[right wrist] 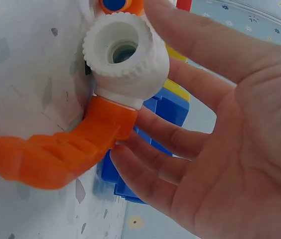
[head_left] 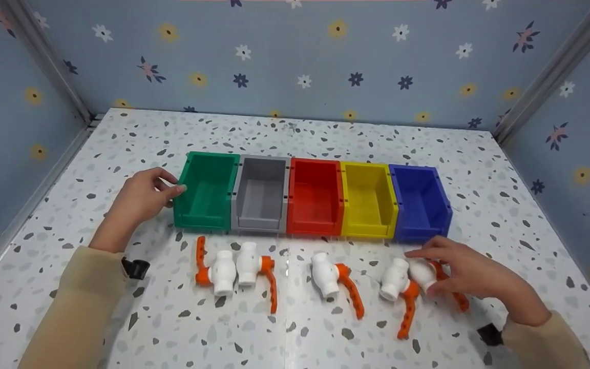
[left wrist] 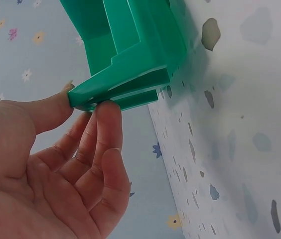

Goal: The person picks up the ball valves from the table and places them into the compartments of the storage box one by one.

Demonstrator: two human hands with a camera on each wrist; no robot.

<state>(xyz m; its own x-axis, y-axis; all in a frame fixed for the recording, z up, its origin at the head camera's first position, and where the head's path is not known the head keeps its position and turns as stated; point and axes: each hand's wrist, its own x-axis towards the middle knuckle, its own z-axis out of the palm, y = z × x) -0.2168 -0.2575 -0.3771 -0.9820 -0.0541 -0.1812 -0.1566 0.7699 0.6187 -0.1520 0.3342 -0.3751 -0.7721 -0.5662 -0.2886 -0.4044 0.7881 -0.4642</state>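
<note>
Two grips! Left of the red bin [head_left: 315, 228], our left hand [head_left: 144, 196] pinches the green bin [head_left: 203, 222]; front-right, our right hand [head_left: 471, 269] curls fingers round a valve [head_left: 421, 272].

Green bin [left wrist: 148, 55] is just pinched along its edge by the left hand [left wrist: 56, 172], thumb one side, fingertips the other. Speckled tabletop [left wrist: 240, 114] can be seen right of the grip, flowery wall [left wrist: 11, 59] behind.
</note>
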